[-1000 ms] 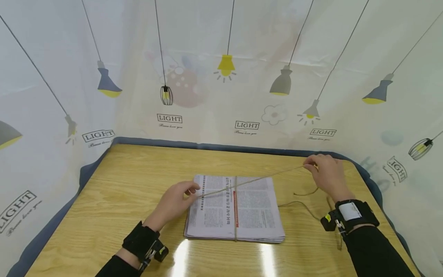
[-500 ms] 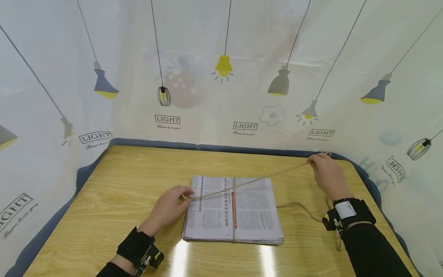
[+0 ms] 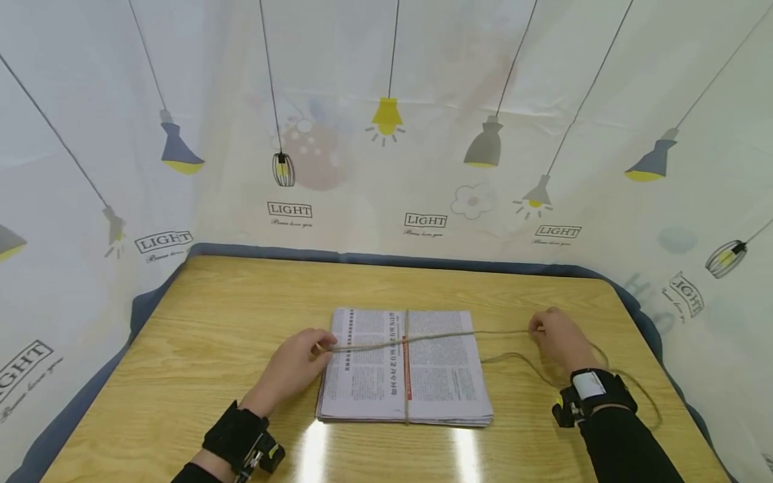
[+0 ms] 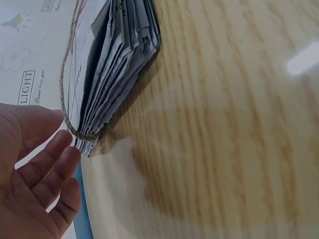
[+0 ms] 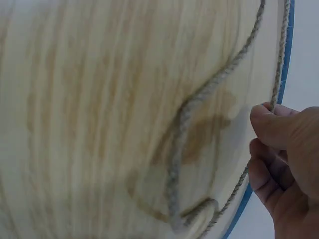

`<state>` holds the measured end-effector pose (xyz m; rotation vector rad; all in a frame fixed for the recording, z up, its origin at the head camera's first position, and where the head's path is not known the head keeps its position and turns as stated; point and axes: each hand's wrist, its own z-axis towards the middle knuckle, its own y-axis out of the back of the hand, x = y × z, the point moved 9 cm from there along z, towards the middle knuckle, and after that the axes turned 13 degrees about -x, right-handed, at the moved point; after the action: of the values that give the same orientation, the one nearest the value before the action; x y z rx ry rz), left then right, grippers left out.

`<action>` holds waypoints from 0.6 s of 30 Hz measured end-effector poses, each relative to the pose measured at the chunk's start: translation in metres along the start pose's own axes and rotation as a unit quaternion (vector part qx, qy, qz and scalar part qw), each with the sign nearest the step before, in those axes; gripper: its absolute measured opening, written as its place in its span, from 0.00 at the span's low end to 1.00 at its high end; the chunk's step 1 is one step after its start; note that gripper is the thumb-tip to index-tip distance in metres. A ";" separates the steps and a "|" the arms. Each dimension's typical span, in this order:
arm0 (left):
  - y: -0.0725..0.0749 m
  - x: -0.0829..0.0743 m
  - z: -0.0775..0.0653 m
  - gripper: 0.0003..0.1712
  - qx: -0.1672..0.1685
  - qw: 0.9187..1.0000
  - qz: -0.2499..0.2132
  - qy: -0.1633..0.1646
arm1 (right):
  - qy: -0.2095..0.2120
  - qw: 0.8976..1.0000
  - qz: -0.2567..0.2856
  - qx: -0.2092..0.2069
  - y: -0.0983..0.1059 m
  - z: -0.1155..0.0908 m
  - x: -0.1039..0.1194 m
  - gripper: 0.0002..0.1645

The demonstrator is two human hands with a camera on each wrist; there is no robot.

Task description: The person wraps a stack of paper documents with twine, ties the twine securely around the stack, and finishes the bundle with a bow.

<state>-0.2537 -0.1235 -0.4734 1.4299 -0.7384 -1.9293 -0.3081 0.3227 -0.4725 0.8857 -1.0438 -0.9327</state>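
A stack of folded newspapers (image 3: 443, 376) lies on the table, with a strand of jute twine (image 3: 406, 376) running over it from front to back. A second strand (image 3: 459, 334) crosses the top sideways between my hands. My left hand (image 3: 296, 365) is at the stack's left edge; in the left wrist view its thumb and index fingertips (image 4: 62, 139) are apart, right at the twine (image 4: 64, 79) where it bends round the edge. To the right of the stack, my right hand (image 3: 558, 342) pinches the twine (image 5: 280, 59) between thumb and index finger.
Loose twine (image 3: 519, 355) trails from the stack's right side past the right wrist, with a curl (image 5: 204, 206) on the table. The wooden table (image 3: 260, 288) has a dark blue edge, and a lamp-printed cloth (image 3: 362, 221) surrounds its back and sides.
My right hand has come down and nearer from the back right, still pinching the twine. The sideways strand has dropped flatter across the newspapers. My left hand has shifted slightly to the stack's edge.
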 end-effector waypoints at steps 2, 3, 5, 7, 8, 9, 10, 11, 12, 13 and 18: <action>-0.001 -0.001 0.000 0.12 0.002 1.000 0.000 -0.001 | -0.011 1.000 0.010 0.017 -0.005 -0.004 -0.001 0.05; -0.002 -0.001 0.000 0.12 0.002 1.000 -0.001 -0.002 | -0.015 1.000 0.012 0.023 -0.006 -0.006 -0.001 0.05; -0.003 -0.002 0.001 0.12 0.004 1.000 -0.003 -0.004 | -0.018 0.999 0.012 0.027 -0.006 -0.009 0.000 0.06; -0.003 -0.004 0.001 0.12 0.004 1.000 -0.005 -0.005 | -0.015 1.000 0.018 0.020 -0.004 -0.011 0.000 0.07; -0.004 -0.004 0.001 0.12 0.004 1.000 -0.005 -0.006 | -0.012 1.000 0.020 0.014 -0.001 -0.013 0.001 0.08; -0.004 -0.004 0.001 0.12 0.005 1.000 -0.005 -0.004 | -0.009 1.000 0.024 0.007 0.001 -0.014 0.000 0.09; -0.005 -0.004 0.001 0.12 0.006 1.000 -0.005 -0.004 | -0.008 1.000 0.028 0.001 0.004 -0.015 -0.001 0.11; -0.005 -0.005 0.001 0.12 0.007 1.000 -0.005 -0.004 | -0.006 0.999 0.031 -0.006 0.007 -0.017 -0.003 0.13; -0.005 -0.005 0.002 0.12 0.007 1.000 -0.005 -0.003 | -0.004 0.999 0.031 -0.014 0.011 -0.017 -0.004 0.14; -0.005 -0.005 0.002 0.12 0.008 1.000 -0.004 -0.002 | -0.006 0.999 0.030 -0.019 0.015 -0.018 -0.007 0.16; -0.002 -0.005 0.003 0.12 0.002 1.000 0.002 -0.008 | -0.027 0.999 0.019 -0.033 0.039 -0.021 -0.021 0.14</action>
<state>-0.2556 -0.1182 -0.4709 1.4157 -0.7512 -1.9386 -0.2848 0.3587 -0.4481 0.7872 -1.0676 -0.9586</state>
